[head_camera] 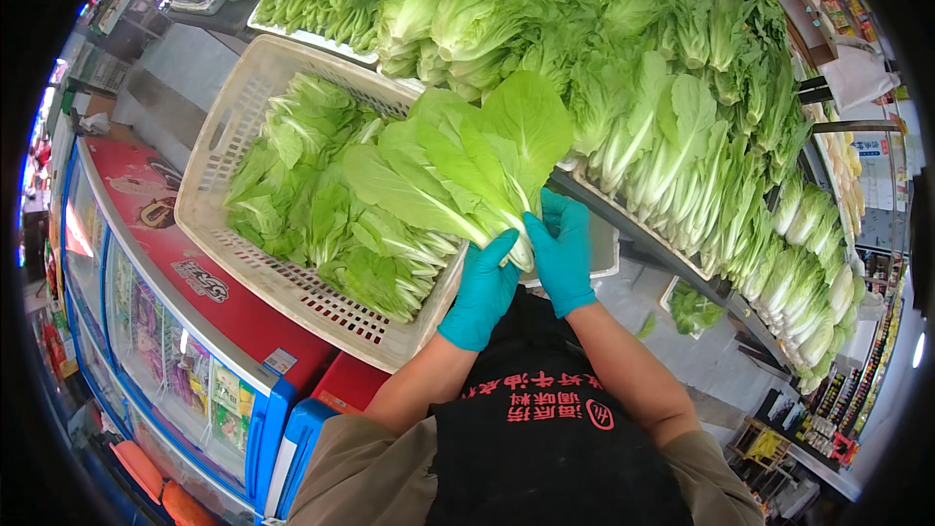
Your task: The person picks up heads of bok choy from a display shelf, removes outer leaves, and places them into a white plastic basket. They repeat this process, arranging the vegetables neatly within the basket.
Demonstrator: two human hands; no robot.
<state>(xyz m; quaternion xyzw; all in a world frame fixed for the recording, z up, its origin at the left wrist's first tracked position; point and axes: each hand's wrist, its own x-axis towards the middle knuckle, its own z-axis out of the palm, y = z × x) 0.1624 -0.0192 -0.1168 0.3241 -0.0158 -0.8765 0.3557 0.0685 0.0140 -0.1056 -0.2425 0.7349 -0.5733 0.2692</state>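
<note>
Both of my hands wear teal gloves and meet at the white base of a leafy green cabbage bunch (460, 153). My left hand (486, 288) grips the stem end from the left side. On the other side, the fingers and thumb of my right hand (564, 252) close around the same stems. The broad leaves fan out away from me, over the right edge of a white plastic crate (292, 299). Inside that crate lie several similar greens (307, 197), their pale stems turned towards the lower right.
Lettuce heads (475, 22) and long-leaf greens (672, 139) fill a sloped display ahead and right. A red-topped display freezer (241, 256) with glass doors stands left, beneath the crate's near side. A small bin of leaves (690, 307) sits on the floor at right.
</note>
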